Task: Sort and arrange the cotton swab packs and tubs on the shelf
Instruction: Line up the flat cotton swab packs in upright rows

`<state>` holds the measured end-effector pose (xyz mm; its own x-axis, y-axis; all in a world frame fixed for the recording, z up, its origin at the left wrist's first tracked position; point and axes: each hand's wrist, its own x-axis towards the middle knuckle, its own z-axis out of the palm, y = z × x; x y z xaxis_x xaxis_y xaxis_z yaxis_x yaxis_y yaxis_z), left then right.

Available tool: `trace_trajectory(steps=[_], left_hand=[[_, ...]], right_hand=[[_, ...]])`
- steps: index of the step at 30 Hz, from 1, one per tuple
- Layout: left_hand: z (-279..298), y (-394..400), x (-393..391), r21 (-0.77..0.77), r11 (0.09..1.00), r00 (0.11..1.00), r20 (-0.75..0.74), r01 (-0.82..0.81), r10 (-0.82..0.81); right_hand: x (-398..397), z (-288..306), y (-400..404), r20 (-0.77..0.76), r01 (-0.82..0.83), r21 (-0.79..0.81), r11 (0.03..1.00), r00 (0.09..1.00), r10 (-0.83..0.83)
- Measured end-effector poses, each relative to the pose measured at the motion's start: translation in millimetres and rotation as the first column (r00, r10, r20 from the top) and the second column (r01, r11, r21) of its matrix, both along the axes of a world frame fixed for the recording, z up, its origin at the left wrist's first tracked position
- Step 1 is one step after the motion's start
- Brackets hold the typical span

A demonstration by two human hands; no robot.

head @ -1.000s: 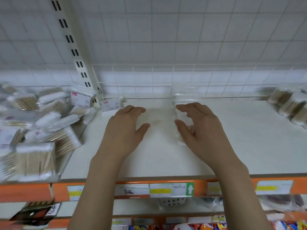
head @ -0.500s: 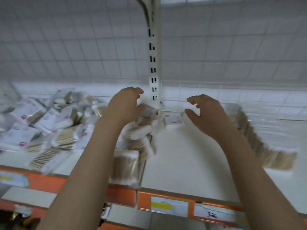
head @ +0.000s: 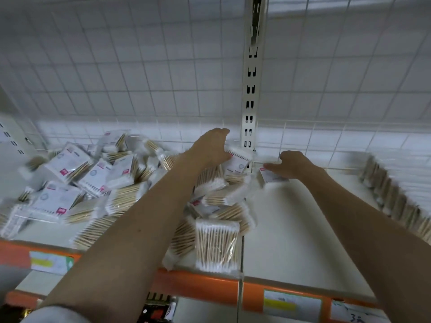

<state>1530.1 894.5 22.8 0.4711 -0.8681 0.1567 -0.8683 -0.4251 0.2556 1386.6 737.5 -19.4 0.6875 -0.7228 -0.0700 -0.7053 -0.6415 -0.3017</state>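
Observation:
A loose heap of cotton swab packs covers the left shelf bay, some showing white labels, some showing wooden sticks. My left hand reaches to the back of the heap and grips a labelled swab pack beside the upright post. My right hand lies over another labelled pack at the back of the right bay, fingers curled on it. A neat row of upright swab packs stands along the right. One pack lies at the front edge.
The white shelf has an orange front rail with price labels. A slotted metal post splits the two bays in front of a wire grid back. Lower shelves with goods show below the rail.
Both hands have left the middle of the right bay and reached left and back to the post. Each now rests on a labelled pack; the view has swung left.

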Motion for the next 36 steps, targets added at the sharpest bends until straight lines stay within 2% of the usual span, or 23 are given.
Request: trace_trajectory(steps=[7,17,22,26,31,36], left_hand=[[-9,-23,5,0.073,0.997,0.994,0.106,0.031,-0.039],[-6,-30,-3,0.038,0.997,0.98,0.189,0.062,-0.068],[17,-22,-24,-0.068,0.993,0.982,0.172,0.098,-0.085],[23,-7,-52,-0.171,0.975,0.982,0.143,0.144,-0.12],[23,8,-100,-0.325,0.94,0.994,0.042,0.107,-0.099],[14,11,-155,-0.532,0.838,0.991,0.012,0.122,-0.137]], right_hand=[[12,1,11,-0.076,0.109,0.02,0.994,0.991,-0.108],[6,2,20,-0.055,0.152,0.145,0.978,0.988,-0.145],[-18,9,38,0.135,0.168,0.371,0.913,0.963,-0.231],[-49,15,48,0.338,0.152,0.49,0.859,0.875,-0.347],[-111,31,63,0.558,0.123,0.412,0.903,0.749,-0.357],[-189,42,71,0.654,0.12,0.216,0.969,0.72,-0.234]])
